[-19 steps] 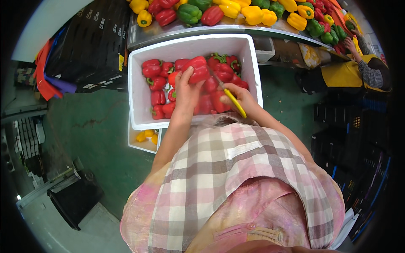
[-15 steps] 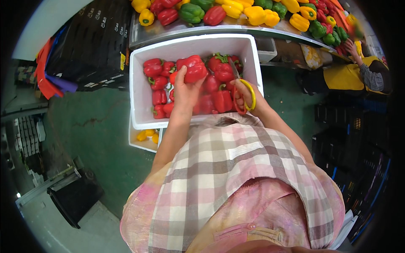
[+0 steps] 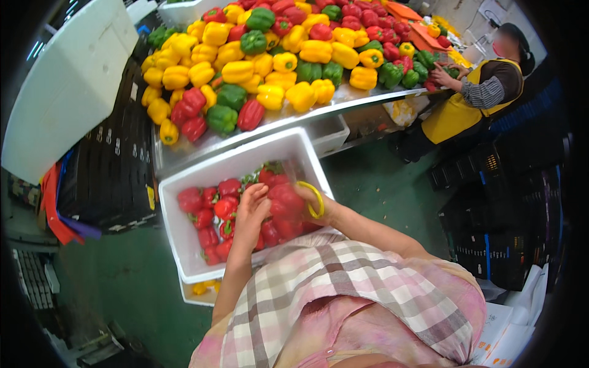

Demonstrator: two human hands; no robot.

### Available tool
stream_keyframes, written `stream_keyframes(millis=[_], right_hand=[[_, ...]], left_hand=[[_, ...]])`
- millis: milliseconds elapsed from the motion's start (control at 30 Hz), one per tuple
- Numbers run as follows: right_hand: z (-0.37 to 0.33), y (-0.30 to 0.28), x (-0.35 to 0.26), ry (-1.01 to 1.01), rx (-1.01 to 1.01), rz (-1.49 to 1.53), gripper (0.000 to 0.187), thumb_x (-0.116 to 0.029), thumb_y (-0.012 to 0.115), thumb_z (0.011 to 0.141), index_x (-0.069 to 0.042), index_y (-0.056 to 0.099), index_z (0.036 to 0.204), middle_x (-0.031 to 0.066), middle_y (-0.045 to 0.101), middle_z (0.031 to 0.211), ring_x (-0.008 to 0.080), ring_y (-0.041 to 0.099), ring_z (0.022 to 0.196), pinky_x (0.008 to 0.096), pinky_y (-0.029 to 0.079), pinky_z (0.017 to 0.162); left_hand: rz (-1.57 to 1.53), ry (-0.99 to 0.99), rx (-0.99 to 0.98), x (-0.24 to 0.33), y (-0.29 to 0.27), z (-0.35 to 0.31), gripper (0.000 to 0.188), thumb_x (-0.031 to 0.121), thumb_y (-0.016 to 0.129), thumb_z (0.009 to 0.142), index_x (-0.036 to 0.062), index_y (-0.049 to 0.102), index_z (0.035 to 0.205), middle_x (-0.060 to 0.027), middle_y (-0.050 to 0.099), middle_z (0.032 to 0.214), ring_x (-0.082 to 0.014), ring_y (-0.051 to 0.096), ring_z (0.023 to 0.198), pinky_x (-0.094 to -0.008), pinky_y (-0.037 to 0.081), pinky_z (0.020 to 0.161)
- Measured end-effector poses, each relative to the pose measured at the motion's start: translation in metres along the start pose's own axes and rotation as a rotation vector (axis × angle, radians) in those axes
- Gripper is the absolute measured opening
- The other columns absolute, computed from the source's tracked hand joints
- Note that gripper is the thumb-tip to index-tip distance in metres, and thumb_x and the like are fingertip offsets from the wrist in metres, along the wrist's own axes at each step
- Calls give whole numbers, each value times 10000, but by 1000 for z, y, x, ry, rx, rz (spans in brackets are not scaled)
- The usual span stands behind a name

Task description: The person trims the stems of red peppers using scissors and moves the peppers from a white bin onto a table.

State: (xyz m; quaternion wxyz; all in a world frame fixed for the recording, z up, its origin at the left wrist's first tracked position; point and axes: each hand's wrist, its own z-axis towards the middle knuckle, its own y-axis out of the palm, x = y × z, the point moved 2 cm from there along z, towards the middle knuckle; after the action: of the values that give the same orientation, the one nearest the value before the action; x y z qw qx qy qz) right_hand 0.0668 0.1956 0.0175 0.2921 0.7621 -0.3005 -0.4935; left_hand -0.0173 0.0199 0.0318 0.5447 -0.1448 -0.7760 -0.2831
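Here's the left hand (image 3: 250,211), released, fingers parted and loosely bent, palm turned right, right over the glossy red peppers (image 3: 189,199) in a white foam box (image 3: 245,158). And the right hand (image 3: 325,211) grips yellow-handled scissors (image 3: 320,202), the smooth plastic loop curving bright over the knuckles, the blades smeared by blur! Between the two hands, one lobed red pepper (image 3: 285,199) is a soft smear; whether a finger bears its weight, I can't tell. Waxy skins all through that box, a few green stems curling up, the thick walls matt and pale.

On the far side, a shiny metal table (image 3: 346,101) carries a heap: blocky yellow peppers (image 3: 237,72), dark green peppers (image 3: 222,119), more reds mixed in. Tucked low at the near left, yellow peppers (image 3: 205,286) sit in a smaller white box (image 3: 189,299).

Now the markings: small white prints on the black crates (image 3: 113,165) at left, with a yellow label (image 3: 151,197) at their near edge. Near right, white sheets (image 3: 497,331) show dark and orange print, tiny and bent by the lens. A soft checked cloth apron (image 3: 319,264) fills the near side; far right, a co-worker in a yellow apron (image 3: 457,119) has hands among the peppers.
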Motion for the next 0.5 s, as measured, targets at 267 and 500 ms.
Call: stream_keyframes(millis=[267,500], right_hand=[[48,15,-199,-191,112,-68,559,-551,601,938,-111,583,1283,96,689,1119,196,686,892,321,528,581],[100,-4,-395,-901,56,62,421,-319,595,999,-10,443,1241,227,610,1092,305,635,903,403,554,786]], left_hand=[[-202,79,112,-8,-33,1,238,173,549,1028,60,549,1238,-84,627,1182,-168,646,1015,-305,579,796],[-57,132,205,-27,-41,-14,231,151,629,983,52,583,1186,-50,632,1130,-128,638,952,-271,560,767]])
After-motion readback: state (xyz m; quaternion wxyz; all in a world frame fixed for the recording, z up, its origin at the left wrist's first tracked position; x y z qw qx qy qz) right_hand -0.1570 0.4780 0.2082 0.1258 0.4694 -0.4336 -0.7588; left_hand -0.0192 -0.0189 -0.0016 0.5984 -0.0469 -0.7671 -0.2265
